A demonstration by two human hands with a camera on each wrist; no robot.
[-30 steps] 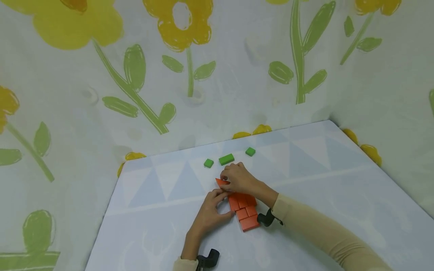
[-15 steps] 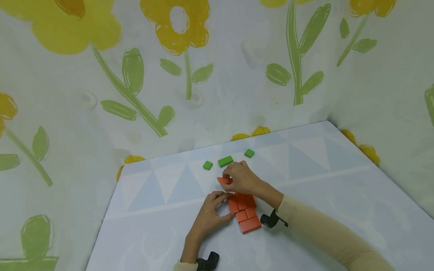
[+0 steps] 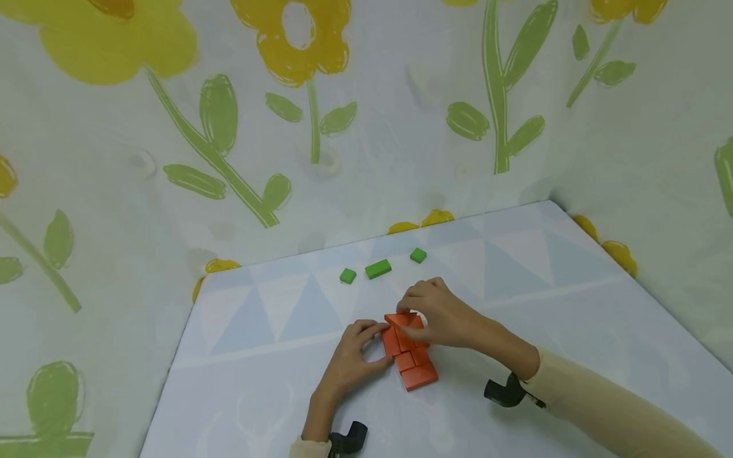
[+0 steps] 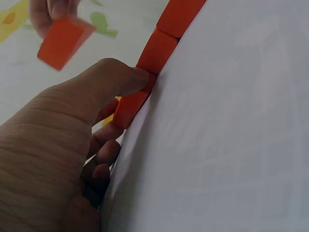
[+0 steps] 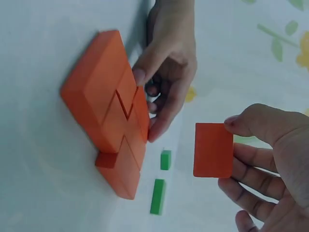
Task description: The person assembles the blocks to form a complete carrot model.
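Note:
Several orange blocks (image 3: 419,376) lie flat on the table, packed edge to edge in a group. My left hand (image 3: 354,356) holds the group's left side, its thumb against a block's side and the index finger at the far corner. Between thumb and fingertips my right hand (image 3: 443,316) pinches a separate orange block (image 5: 212,151), raised over the far end of the group. In the right wrist view this block shows one rectangular face. The left wrist view shows the left thumb pressed to the row of block sides (image 4: 158,50).
Beyond the hands, a longer green block (image 3: 378,269) lies between two small green blocks, one to its left (image 3: 347,276) and one to its right (image 3: 418,255). A flower-printed wall covering rises behind the pale patterned table (image 3: 240,381).
My right hand has moved right and toward me with the pinched orange block, from beyond the group to over its far end. My left hand stays at the group's left side.

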